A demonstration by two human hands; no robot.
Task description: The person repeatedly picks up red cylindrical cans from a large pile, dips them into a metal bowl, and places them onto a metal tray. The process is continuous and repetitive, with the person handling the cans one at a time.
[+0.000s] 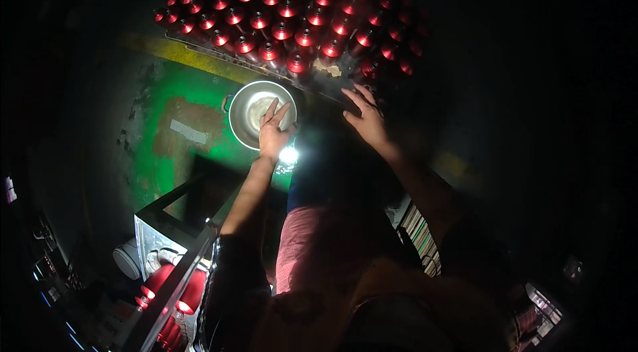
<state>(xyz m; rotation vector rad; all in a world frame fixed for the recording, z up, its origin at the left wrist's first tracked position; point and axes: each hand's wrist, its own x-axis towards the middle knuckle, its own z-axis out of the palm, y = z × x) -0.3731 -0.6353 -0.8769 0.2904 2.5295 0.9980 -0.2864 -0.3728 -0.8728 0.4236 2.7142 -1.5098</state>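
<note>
Worn green floor point(199, 96), round steel bowl point(252, 109)

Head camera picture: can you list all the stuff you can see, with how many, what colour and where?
Thread cones: dozens, shiny red, packed in rows at the top.
Metal bowl: one, silver, on the floor below the cones.
Floor: green, worn bare in patches, with a yellow stripe along the cone rows.
Metal frame cart: one, grey, lower left.
More red cones: a few, beneath the cart.
Left hand: fingers spread over the bowl's right rim.
Right hand: open, beside the nearest cones.
</note>
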